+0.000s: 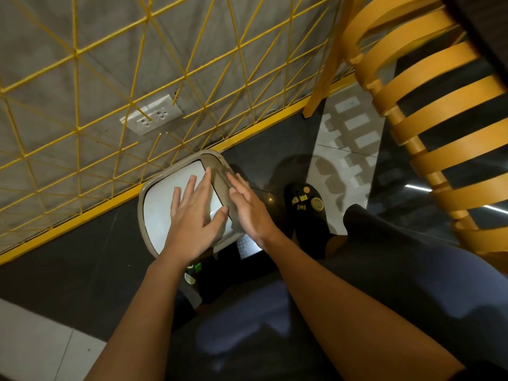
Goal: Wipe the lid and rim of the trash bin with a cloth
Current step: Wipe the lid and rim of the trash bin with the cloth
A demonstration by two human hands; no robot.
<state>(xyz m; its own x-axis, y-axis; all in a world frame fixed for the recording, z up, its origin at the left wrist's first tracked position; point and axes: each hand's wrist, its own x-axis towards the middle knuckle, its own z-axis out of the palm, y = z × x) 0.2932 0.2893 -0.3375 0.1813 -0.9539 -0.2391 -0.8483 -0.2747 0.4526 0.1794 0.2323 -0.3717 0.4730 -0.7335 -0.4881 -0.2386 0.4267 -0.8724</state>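
A small trash bin stands on the dark floor against the wall, with a white lid [160, 213] and a beige rim [142, 207]. My left hand [195, 215] lies flat on the lid with fingers spread and holds nothing. My right hand [247, 210] presses, fingers straight, on a grey-beige cloth [220, 185] spread over the right side of the lid and rim. The cloth is close in colour to the rim, so its edges are hard to make out. The bin's body is hidden below the lid.
A yellow wire grid [137, 86] covers the grey wall behind the bin, with a white double socket [152, 115] on it. A yellow slatted chair [428, 127] stands at the right. My feet in black shoes [305, 204] are beside the bin.
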